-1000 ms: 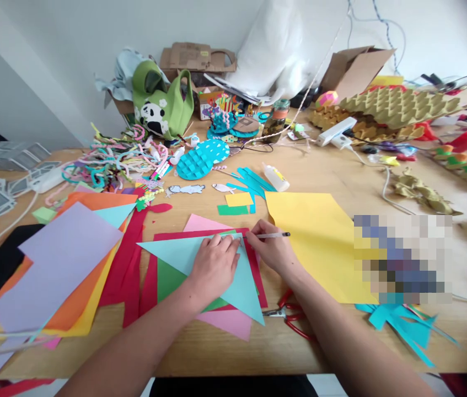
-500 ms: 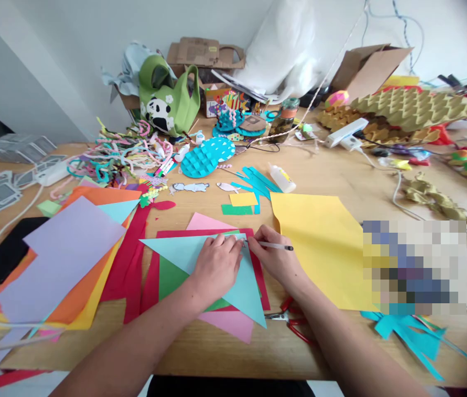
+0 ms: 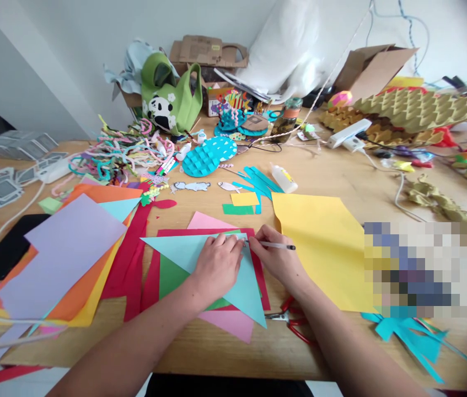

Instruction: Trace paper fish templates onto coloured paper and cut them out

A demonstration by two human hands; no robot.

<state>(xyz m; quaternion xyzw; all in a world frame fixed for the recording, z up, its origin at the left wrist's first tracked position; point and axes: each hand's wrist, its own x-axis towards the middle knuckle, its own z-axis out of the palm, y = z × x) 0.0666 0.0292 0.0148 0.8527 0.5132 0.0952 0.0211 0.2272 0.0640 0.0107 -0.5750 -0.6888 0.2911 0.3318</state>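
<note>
A light blue paper triangle lies on stacked green, red and pink sheets. My left hand presses down on the triangle, its fingers bent and close together. A pale strip shows at those fingertips; its kind is unclear. My right hand pinches a slim pen with a dark end cap, the tip by the triangle's upper right corner. Under my right forearm, partly hidden, are red-handled scissors.
Right of my hands lies a yellow sheet; to the left, layered purple paper and a black flat object. Beyond are a glue bottle, blue paper strips and pipe cleaners. A white cable crosses the left side.
The view has shifted very slightly. Both hands, the pen and the paper triangle stay almost in the same place.
</note>
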